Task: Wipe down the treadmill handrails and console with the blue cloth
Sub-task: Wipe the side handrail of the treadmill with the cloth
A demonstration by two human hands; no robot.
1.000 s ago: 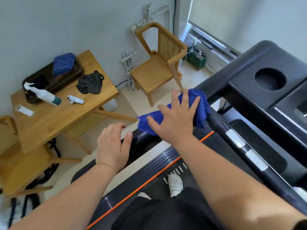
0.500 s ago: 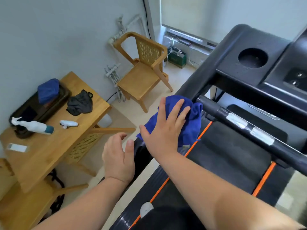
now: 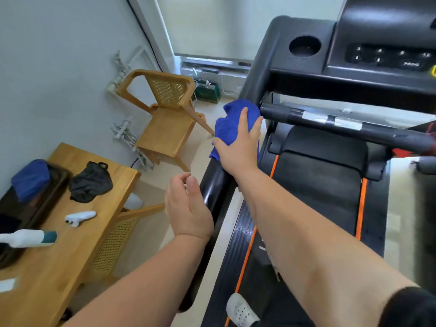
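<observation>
The treadmill (image 3: 318, 197) fills the right side, its black belt edged with orange stripes. Its console (image 3: 377, 55) sits at the top, with a round cup holder (image 3: 305, 46) at its left end. A dark crossbar (image 3: 342, 120) with silver patches runs below the console. The glossy black left handrail (image 3: 215, 192) slopes up toward the console's left corner.

A wooden bench (image 3: 77, 244) stands against the wall on the left, and a wooden chair (image 3: 165, 128) with a cane back stands beyond its far corner. A dark tray (image 3: 47, 199) lies along the bench's wall edge and carries a folded blue bundle (image 3: 30, 179). A crumpled dark garment (image 3: 90, 182) lies near the far corner.

The blue cloth (image 3: 232, 123) is bunched on the upper end of the left handrail, just beside the crossbar's left tip. The right hand (image 3: 240, 149) lies palm down on it, fingers stretched over the cloth and pressing it onto the rail. The left hand (image 3: 186, 208) hovers just left of the handrail, loosely curled and grasping nothing.

A white spray bottle (image 3: 28, 238) lies on its side by the tray's near end. A small white device (image 3: 80, 217) lies mid-bench. A white perforated shoe (image 3: 240, 311) rests on the belt's near edge.
</observation>
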